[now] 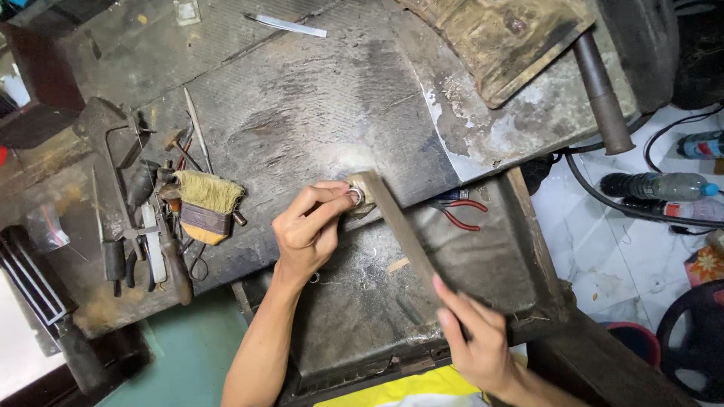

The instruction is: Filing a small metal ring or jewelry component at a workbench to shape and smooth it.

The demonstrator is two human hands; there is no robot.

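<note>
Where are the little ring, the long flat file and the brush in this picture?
ring [354,197], head view, on the shiny band pinched by the left hand [308,232].
file [400,230], head view, mid-length of the flat blade held by the right hand [475,339].
brush [207,191], head view, on the pale bristles.

Jeweller's workshop, worn workbench [317,98], hand tools [151,226], brush [207,203]

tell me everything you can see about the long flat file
The file is a long, flat, dull grey metal bar, slanting from lower right up to upper left. The right hand grips its near end; its far tip lies across a small silvery ring pinched by the left hand at the workbench edge.
</note>
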